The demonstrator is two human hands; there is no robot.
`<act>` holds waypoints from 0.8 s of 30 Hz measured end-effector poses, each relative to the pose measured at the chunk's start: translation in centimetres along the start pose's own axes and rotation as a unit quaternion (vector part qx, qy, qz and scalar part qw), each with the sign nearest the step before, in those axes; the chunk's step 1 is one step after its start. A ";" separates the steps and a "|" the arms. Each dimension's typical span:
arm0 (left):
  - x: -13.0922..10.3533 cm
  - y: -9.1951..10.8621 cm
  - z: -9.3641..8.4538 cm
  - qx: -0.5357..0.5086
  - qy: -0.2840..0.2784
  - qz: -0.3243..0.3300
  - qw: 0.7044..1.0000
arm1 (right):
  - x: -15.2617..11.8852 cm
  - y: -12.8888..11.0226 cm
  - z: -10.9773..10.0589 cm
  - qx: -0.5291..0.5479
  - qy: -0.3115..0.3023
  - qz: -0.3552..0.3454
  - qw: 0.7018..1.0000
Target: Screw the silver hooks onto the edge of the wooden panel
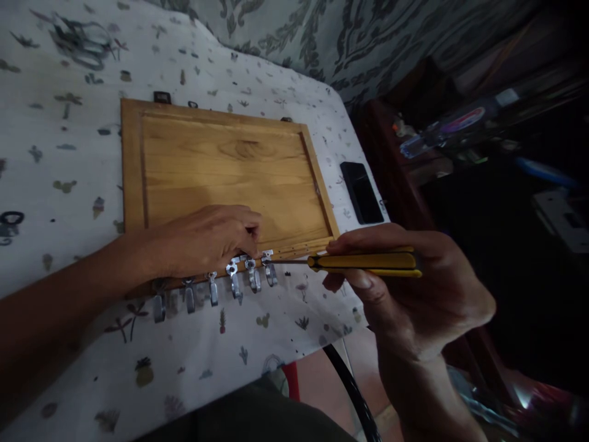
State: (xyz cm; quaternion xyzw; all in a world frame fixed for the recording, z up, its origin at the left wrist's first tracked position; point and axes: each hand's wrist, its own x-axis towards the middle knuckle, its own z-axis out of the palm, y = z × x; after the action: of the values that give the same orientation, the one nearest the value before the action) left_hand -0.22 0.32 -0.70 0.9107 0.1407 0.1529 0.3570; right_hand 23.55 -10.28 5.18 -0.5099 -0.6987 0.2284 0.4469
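Note:
A framed wooden panel (221, 166) lies on the patterned cloth. Several shiny metal hooks (234, 281) hang in a row along its near edge. My right hand (414, 288) grips a yellow and black screwdriver (363, 261), whose shaft points left to the metal hook (269, 270) at the right end of the row. My left hand (216, 239) rests over the near edge of the panel, fingertips pinched by the hooks; what they hold, if anything, is hidden.
A black phone (362, 192) lies right of the panel. Small metal pieces (80, 42) sit at the back left. Beyond the table's right side are a plastic bottle (442, 130) and dark furniture. A patterned cloth (294, 31) hangs behind.

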 end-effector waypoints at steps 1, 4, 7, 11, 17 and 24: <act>0.0 0.0 0.0 0.002 0.003 0.002 1.000 | 0.0 0.0 0.0 -0.002 -0.001 -0.002 1.000; 0.0 0.0 0.1 0.011 0.003 0.004 1.000 | -0.1 -0.2 0.1 -0.010 -0.004 -0.010 1.000; 0.0 -0.1 0.1 0.018 0.002 0.001 1.000 | -0.2 -0.4 0.3 -0.027 -0.004 -0.023 0.999; 0.0 -0.1 0.1 0.015 -0.001 0.000 1.000 | -0.1 -0.5 0.1 -0.047 -0.003 -0.036 0.998; 0.0 0.0 0.2 0.017 0.003 -0.002 1.000 | -0.4 0.0 -0.3 -0.073 -0.005 -0.046 0.996; 0.1 0.1 0.0 0.015 -0.004 -0.012 1.000 | 1.2 -1.3 0.9 -0.098 -0.030 -0.130 0.986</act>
State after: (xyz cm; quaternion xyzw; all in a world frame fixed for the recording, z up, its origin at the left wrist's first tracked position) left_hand -0.13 0.26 -0.67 0.9147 0.1524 0.1431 0.3460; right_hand 22.03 -9.59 6.26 -0.4492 -0.7910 0.1138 0.3994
